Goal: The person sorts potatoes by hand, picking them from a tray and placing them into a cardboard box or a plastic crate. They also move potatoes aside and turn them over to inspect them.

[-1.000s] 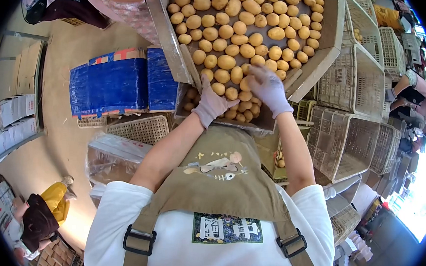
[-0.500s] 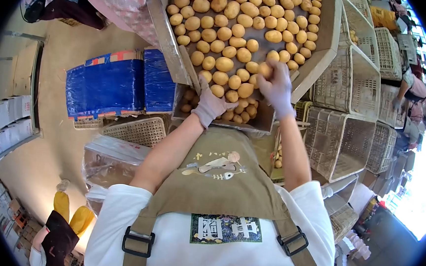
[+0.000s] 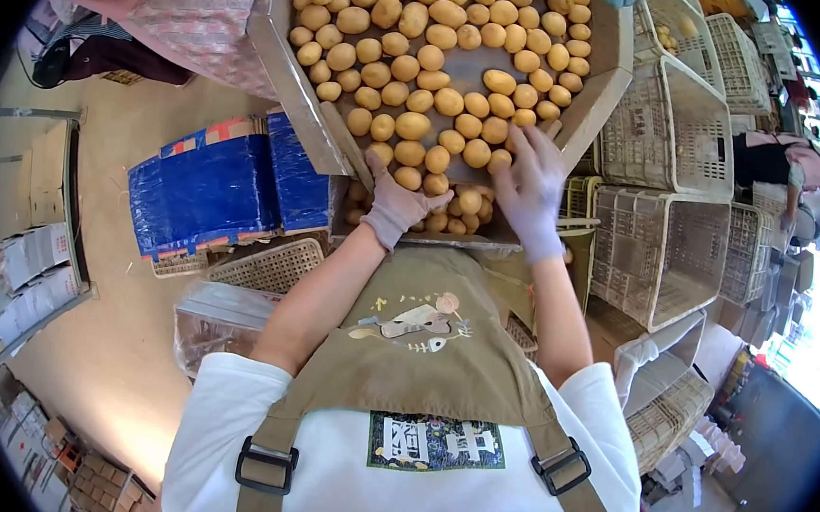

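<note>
My gloved left hand [image 3: 397, 203] and right hand [image 3: 532, 187] rest on smooth yellow potatoes [image 3: 412, 125], upper centre.
Both grips spread; box [image 3: 459, 241] beneath mostly hidden.

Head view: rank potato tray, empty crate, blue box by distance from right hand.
1. Potato tray: straight ahead; right hand touches potatoes at its near edge.
2. Empty crate: just to the right.
3. Blue box: far left, beyond left hand.
</note>
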`<state>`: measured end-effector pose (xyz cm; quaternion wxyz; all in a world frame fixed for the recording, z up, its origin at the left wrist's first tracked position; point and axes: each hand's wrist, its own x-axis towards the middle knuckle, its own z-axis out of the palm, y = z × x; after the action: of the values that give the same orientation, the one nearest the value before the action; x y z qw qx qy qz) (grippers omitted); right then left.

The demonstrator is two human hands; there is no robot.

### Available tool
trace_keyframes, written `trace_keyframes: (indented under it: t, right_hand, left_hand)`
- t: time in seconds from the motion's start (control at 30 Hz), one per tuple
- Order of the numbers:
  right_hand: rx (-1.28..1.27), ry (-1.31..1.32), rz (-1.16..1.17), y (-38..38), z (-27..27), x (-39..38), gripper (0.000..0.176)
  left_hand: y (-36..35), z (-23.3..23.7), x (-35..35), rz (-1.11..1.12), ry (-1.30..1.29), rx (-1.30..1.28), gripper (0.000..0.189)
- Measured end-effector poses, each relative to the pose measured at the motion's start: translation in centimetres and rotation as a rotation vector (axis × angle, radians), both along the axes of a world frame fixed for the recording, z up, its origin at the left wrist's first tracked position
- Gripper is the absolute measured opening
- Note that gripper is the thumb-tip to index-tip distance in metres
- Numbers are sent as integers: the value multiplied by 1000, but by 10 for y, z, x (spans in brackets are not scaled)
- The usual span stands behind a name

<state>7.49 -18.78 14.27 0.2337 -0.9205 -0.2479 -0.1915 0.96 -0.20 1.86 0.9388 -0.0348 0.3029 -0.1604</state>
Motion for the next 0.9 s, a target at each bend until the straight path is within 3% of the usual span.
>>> trace_keyframes:
  t: [0.07, 0.13, 0.2, 0.27, 0.33, 0.4, 0.47, 0.53, 0.63, 0.67, 0.8, 0.87, 0.9]
  right_hand:
    - [-187, 253, 76, 17, -39, 34, 36]
    - [-283, 767, -83, 55, -7, 79, 39]
    - [-222, 487, -78, 78, 1, 116, 40]
    - [-313, 374, -104, 88, -45, 155, 42]
    - [-430, 436, -128, 99, -43, 160, 47]
    - [-591, 679, -141, 98, -35, 151, 55]
    - [-414, 691, -81, 80, -43, 136, 57]
    - [-279, 570, 24, 66, -41, 115, 58]
    - [161, 550, -99, 40, -6, 71, 57]
    - [349, 397, -41, 18, -13, 55, 59]
    - [595, 153, -357, -104, -34, -33, 56]
    - [236, 349, -613, -171, -49, -69, 50]
    - [98, 316, -641, -172, -47, -70, 48]
  left_hand:
    - [1, -4, -1, -36, 16, 44, 107]
    - [1, -4, 1, -67, 16, 97, 107]
    - [0, -5, 1, -42, -17, 84, 107]
    - [-1, -9, -3, -10, -137, 33, 106]
    - [-1, -1, -2, -17, -41, 74, 106]
    - [0, -1, 3, -15, -38, 47, 105]
    - [1, -18, -2, -9, -109, -45, 105]
    - [-4, -38, -4, -34, -221, 182, 104]
    - [-5, -37, -7, -20, -221, 182, 104]
    - [-5, -30, -6, -11, -195, 138, 104]
    - [-3, -22, -3, 6, -149, 64, 103]
    - [-4, -22, -1, 6, -151, 65, 103]
    - [-4, -22, 0, 6, -155, 65, 102]
